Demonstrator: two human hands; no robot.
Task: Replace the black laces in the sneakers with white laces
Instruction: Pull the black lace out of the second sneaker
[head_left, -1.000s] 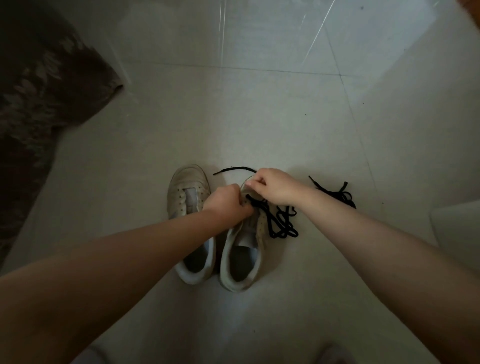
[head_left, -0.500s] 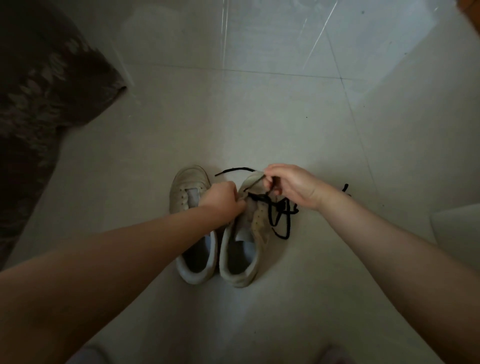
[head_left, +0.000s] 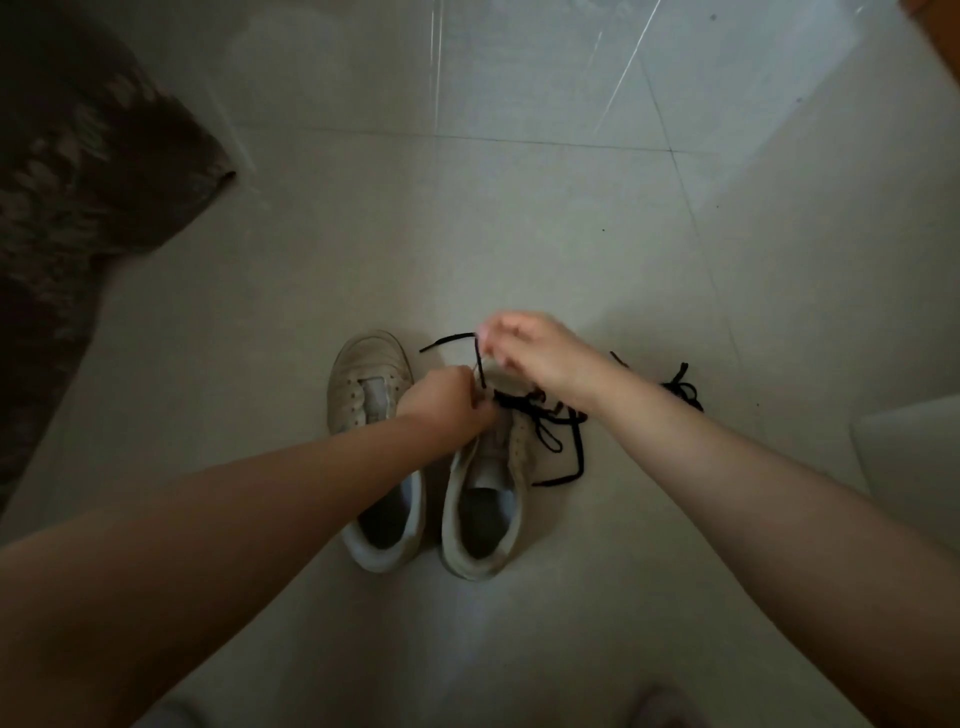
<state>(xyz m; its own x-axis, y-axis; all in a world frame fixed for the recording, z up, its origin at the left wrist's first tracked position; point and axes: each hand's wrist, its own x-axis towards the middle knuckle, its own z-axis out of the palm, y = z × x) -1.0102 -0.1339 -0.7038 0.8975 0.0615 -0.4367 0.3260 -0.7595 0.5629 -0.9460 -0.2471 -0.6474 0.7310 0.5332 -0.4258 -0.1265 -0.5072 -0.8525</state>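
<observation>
Two white sneakers stand side by side on the tiled floor, toes pointing away from me. The left sneaker (head_left: 366, 395) has no lace in its eyelets. The right sneaker (head_left: 488, 499) still carries a black lace (head_left: 550, 441), loosened and hanging off its right side. My left hand (head_left: 447, 400) grips the right sneaker at its upper eyelets. My right hand (head_left: 530, 348) is raised above the toe and pinches a strand of the black lace, which runs taut down to the shoe. A second black lace (head_left: 680, 387) lies loose on the floor behind my right forearm.
A dark patterned rug (head_left: 67, 197) covers the floor at the far left. A pale flat object (head_left: 909, 447) sits at the right edge. A brown corner (head_left: 935, 31) shows at the top right. Grey tiles surround the shoes.
My right hand has lifted up and away from the shoe, drawing a strand of black lace out taut. The lace pile beside the shoe has shifted. My left hand stays on the sneaker.
</observation>
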